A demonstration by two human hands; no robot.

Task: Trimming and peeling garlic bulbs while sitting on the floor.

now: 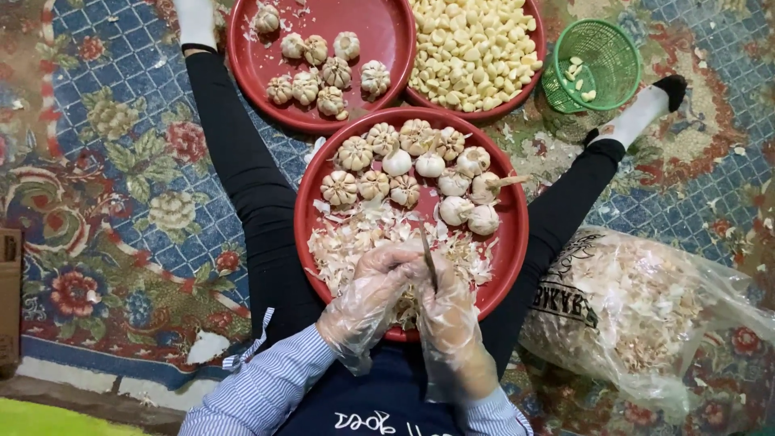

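Observation:
Both my hands wear thin clear plastic gloves and meet over the near edge of a red round tray (pixel 517 234). My right hand (pixel 449 316) grips a small knife (pixel 428 258) whose blade points up and away. My left hand (pixel 373 292) is closed around a garlic bulb (pixel 406 307), mostly hidden between the hands. The tray holds several whole garlic bulbs (pixel 404 157) at its far side and a heap of papery garlic skins (pixel 355 238) near my hands.
A second red tray (pixel 379 36) with several garlic bulbs lies farther away, next to a red tray of peeled cloves (pixel 472 48). A green mesh basket (pixel 601 60) stands at the far right. A clear bag of skins (pixel 638 311) lies beside my right leg on the patterned carpet.

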